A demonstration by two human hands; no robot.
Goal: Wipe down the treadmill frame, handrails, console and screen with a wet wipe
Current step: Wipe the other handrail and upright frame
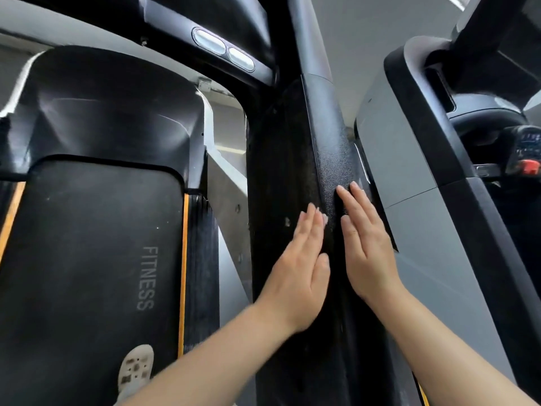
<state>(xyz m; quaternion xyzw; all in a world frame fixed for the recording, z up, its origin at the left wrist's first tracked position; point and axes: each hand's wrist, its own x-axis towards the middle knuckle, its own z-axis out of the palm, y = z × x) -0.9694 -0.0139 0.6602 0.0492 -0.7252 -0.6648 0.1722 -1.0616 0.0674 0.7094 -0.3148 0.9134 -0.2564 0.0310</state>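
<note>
A gym floor, grey and bare, with treadmills side by side and the view tipped down along a dark textured upright (328,148) of the treadmill frame. Both hands are on that post. The left hand (298,268) lies flat against its left face, fingers straight and together, gripping nothing. The right hand (366,244) lies flat on the right edge, fingers extended up the post, also grasping nothing. That palm-flat placement on either side looks like a way to sandwich the post and rub along it. And the wet wipe? I can't spot it anywhere; if it's there, it's hidden under a palm, and I can't tell which.

Moving outward: left of the post sits the running belt (96,259) marked FITNESS, edged in orange, with a pale shoe (136,367) planted on it, so the person seems to stand on the deck to reach the frame. Above, two oval grip sensors (224,49) gleam on a handrail. To the right, the neighbouring treadmill (409,159) shows a red stop button (530,167).
</note>
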